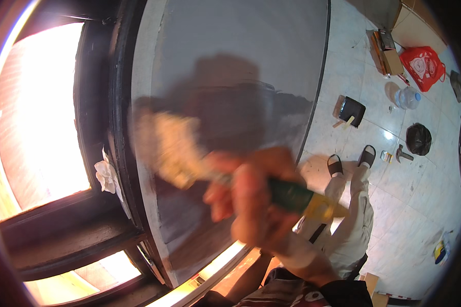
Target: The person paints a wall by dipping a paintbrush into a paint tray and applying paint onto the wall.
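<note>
My right hand (257,195) is closed around a paintbrush (290,195) with a green and yellow handle. Its pale, wide bristles point left, in front of a grey wall panel (284,42); motion blur hides whether they touch it. Darker grey patches and a shadow lie across the panel's middle. My left forearm (251,278) shows at the bottom, but the left hand is hidden behind my right hand and wrist.
Dark door or window framing (96,111) with a white artificial flower (105,176) stands left. On the tiled floor are a black tray (352,111), a plastic bottle (407,98), a red bag (422,67), a black bag (418,139) and a hammer (403,154).
</note>
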`<state>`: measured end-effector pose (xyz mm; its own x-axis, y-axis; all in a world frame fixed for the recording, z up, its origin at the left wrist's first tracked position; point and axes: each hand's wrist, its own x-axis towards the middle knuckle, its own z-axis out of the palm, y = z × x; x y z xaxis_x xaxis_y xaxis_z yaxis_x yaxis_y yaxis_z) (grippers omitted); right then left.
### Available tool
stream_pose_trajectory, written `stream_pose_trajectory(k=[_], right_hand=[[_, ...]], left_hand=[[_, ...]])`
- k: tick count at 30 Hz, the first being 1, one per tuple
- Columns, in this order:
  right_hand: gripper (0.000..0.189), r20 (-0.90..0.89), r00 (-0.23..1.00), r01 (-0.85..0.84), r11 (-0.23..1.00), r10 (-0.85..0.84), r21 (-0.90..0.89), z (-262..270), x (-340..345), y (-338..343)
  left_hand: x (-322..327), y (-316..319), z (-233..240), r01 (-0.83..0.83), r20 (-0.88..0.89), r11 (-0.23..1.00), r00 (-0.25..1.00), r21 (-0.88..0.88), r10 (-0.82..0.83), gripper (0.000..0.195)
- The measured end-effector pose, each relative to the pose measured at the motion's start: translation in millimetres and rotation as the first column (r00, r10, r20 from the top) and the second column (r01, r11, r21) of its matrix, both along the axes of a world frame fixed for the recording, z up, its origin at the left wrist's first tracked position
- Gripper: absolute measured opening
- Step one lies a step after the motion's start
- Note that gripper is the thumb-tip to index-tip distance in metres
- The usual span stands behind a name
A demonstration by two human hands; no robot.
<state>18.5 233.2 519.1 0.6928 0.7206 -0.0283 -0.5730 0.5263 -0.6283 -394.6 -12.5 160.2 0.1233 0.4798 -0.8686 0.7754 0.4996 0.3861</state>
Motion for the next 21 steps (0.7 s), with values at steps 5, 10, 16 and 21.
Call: stream_pose_trajectory(k=[5,10,16,21], right_hand=[[0.035,-0.111,0.982,0.115,0.955,-0.150,-0.272,-91.6,-19.2,26.8],[0.027,0.032,0.991,0.126,0.856,-0.127,-0.501,-134.0,-7.6,7.2],[0.024,0.229,0.965,0.225,0.864,-0.131,-0.450,-94.0,-18.2,24.8],[0.025,0.043,0.996,0.087,0.977,-0.080,-0.197,10.1,-12.7,18.2]], left_hand=[[10.0,-0.5,-0.9,0.056,0.030,0.998,0.998,0.029,-0.057,0.036],[7.0,9.5,9.7,-0.127,-0.041,0.989,0.991,-0.074,0.124,0.036],[-5.2,-2.3,-6.3,-0.057,-0.025,0.998,0.998,-0.020,0.056,0.035],[-15.5,-9.0,-19.1,-0.051,0.011,0.998,0.999,0.042,0.051,0.036]])
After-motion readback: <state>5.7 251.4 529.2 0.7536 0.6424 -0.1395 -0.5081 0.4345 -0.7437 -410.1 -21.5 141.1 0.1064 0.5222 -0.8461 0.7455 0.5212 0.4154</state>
